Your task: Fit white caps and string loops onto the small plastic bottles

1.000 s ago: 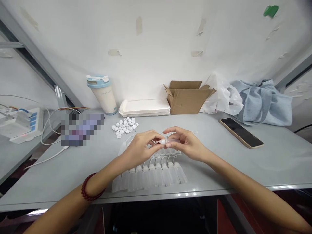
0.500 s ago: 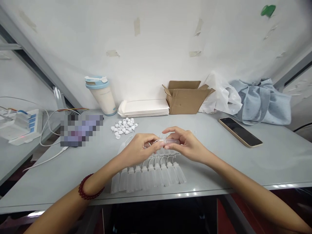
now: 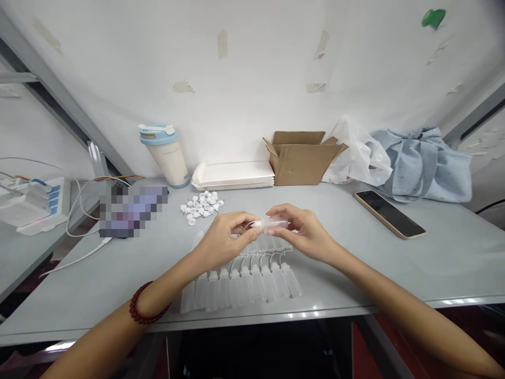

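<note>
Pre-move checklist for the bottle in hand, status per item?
1. Small bottle pinched in right hand: ok.
2. Left hand pinching the bottle's white end: ok.
3. White end fully seated: cannot tell, fingers hide it.
4. Row of bottles lying side by side on the table under the hands: ok.
5. Pile of white caps behind the left hand, untouched: ok.

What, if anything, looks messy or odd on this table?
Nothing looks spilled or broken. The caps lie in a loose heap, a blue cloth is crumpled by the wall, and torn tape scraps cling to it. The left hand and right hand hold one bottle near a tidy row of bottles.
</note>
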